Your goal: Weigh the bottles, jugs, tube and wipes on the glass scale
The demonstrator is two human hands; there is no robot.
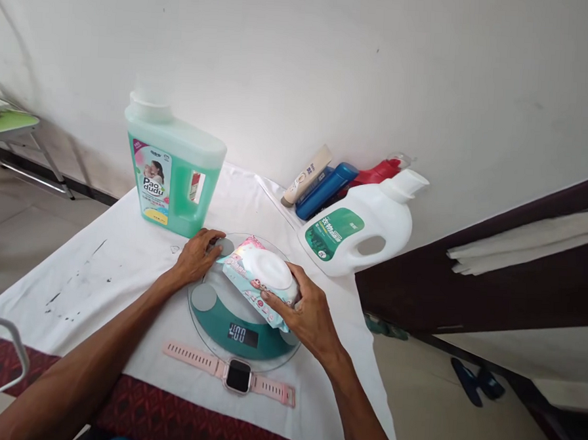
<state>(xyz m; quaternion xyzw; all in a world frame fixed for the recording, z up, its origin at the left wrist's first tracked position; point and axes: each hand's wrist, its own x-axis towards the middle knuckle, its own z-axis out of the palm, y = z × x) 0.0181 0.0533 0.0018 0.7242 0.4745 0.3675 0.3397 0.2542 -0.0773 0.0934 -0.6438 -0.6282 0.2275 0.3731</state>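
Observation:
A pack of wet wipes (pixel 264 271) with a white lid lies tilted over a round glass scale (pixel 209 327). My right hand (pixel 309 309) grips its right end, thumb in front and fingers behind. My left hand (pixel 199 256) rests at the scale's upper left edge, its fingers slightly bent and apart over a grey pad, close to the pack's left end. Lit digits appear on the scale's display (pixel 242 334), partly unclear. In front of the scale, a smartwatch (pixel 238 376) with a pink strap lies stretched flat on the white cloth.
A green detergent jug (pixel 178 174) stands behind my left hand. At the back right are a white detergent jug (pixel 342 236), a blue bottle (pixel 328 190), a beige tube (pixel 309 175) and a red bottle (pixel 378 174). The white tablecloth (pixel 98 288) bears dark marks.

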